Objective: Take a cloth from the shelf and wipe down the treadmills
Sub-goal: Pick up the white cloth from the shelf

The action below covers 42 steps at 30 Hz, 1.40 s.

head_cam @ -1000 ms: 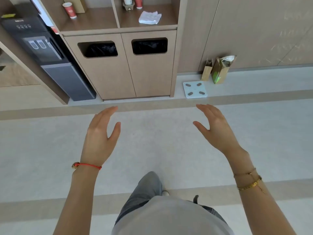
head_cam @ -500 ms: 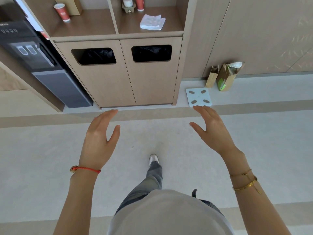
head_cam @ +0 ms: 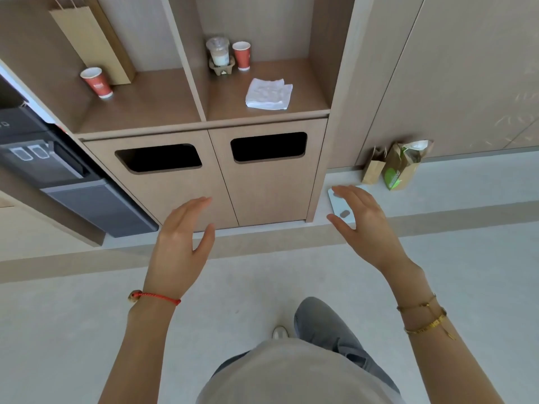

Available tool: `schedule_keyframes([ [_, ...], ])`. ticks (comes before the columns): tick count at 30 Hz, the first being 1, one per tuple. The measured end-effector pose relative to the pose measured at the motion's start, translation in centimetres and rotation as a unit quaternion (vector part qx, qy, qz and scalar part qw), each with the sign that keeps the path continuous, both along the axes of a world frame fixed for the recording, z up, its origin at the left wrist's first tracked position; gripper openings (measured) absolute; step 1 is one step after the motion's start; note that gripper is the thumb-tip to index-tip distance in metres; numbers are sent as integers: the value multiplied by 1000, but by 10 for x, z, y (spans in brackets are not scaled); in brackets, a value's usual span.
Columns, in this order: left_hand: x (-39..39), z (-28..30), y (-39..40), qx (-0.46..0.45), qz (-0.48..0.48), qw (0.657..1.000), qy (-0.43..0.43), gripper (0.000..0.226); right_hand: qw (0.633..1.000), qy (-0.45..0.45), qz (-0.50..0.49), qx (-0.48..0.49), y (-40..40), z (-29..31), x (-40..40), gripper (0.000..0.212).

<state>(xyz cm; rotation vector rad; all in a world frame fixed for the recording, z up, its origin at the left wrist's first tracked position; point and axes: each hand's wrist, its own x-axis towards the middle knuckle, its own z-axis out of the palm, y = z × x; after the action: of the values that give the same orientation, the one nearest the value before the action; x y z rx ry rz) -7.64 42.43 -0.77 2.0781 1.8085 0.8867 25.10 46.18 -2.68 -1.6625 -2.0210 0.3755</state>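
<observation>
The right hand (head_cam: 364, 225) partly covers a floor scale (head_cam: 338, 204). Both it and the left hand (head_cam: 180, 243) hover with fingers spread, holding nothing. The folded white cloth (head_cam: 269, 94) lies on the right shelf (head_cam: 306, 107) compartment, well apart from them.

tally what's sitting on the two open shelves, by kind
Red paper cups: 2
Lidded clear cup in a cardboard holder: 1
White cloth: 1
Tall paper bag: 1
Total: 5
</observation>
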Motion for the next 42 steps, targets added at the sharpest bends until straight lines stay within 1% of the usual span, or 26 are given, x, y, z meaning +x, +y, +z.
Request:
schedule_keyframes([
  [8, -7, -14, 108, -4, 10, 1000, 9, 44, 1000, -3, -2, -26, 112, -24, -7, 55],
  [15, 3, -14, 231, 15, 41, 999, 10, 41, 999, 20, 21, -14, 243, -23, -9, 53],
  [20, 15, -15, 327, 31, 59, 998, 3, 41, 999, 4, 42, -6, 346, -15, -10, 50],
  [27, 16, -32, 437, 11, 70, 997, 8, 39, 997, -21, 72, -10, 465, -19, -25, 51],
  [32, 11, -62, 491, -42, 61, 997, 29, 40, 992, -53, 102, -43, 529, -39, -46, 58],
  [37, 8, -94, 524, -98, 58, 991, 68, 43, 987, -89, 103, -86, 573, -66, -67, 64],
  [39, 7, -103, 532, -118, 63, 988, 81, 43, 986, -91, 102, -100, 586, -75, -74, 66],
  [42, 8, -115, 540, -136, 73, 983, 96, 42, 982, -68, 100, -142, 601, -88, -83, 74],
])
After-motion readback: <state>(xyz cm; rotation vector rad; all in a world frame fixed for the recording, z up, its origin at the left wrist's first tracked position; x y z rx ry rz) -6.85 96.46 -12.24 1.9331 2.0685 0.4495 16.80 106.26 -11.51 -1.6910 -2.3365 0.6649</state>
